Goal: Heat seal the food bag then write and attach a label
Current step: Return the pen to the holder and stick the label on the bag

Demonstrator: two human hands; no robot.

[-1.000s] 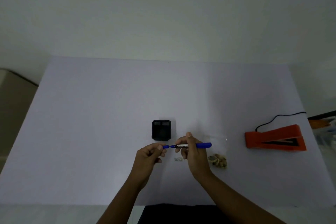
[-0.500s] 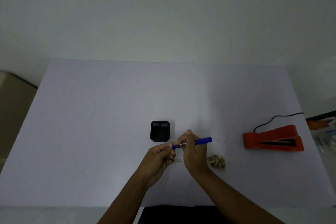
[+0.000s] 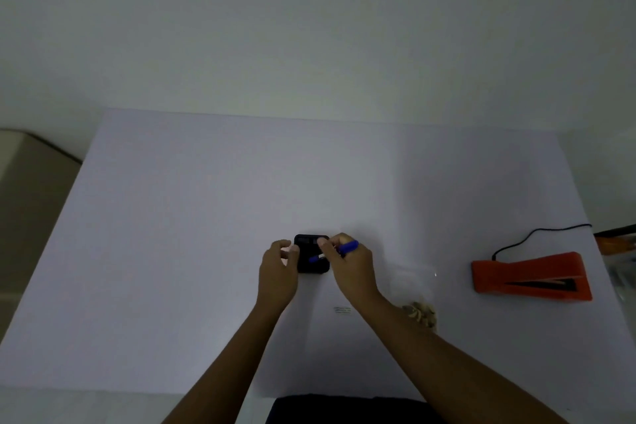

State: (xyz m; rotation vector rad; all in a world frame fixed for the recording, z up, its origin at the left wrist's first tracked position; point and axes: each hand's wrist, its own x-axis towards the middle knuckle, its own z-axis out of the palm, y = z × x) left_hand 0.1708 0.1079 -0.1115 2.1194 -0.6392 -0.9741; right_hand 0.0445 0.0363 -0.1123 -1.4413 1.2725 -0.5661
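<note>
My right hand (image 3: 349, 263) holds a blue marker (image 3: 348, 246) tilted over a small black holder (image 3: 311, 268) in the middle of the table. My left hand (image 3: 278, 268) rests against the holder's left side, fingers curled and apart, with nothing in them. A small white label (image 3: 342, 310) with writing lies flat on the table below my hands. The clear food bag (image 3: 414, 289) with pale nuts in its bottom lies to the right, partly behind my right forearm. The orange heat sealer (image 3: 531, 280) sits at the right.
The white table (image 3: 206, 234) stretches wide to the left and the back. The sealer's black cord (image 3: 537, 234) runs off the right edge. Orange and clear items (image 3: 616, 244) sit beyond the right edge. A beige surface (image 3: 31, 182) lies to the left.
Both hands moved up from over the label to the black holder. The marker's cap has been put back on, and my left hand has let go of it.
</note>
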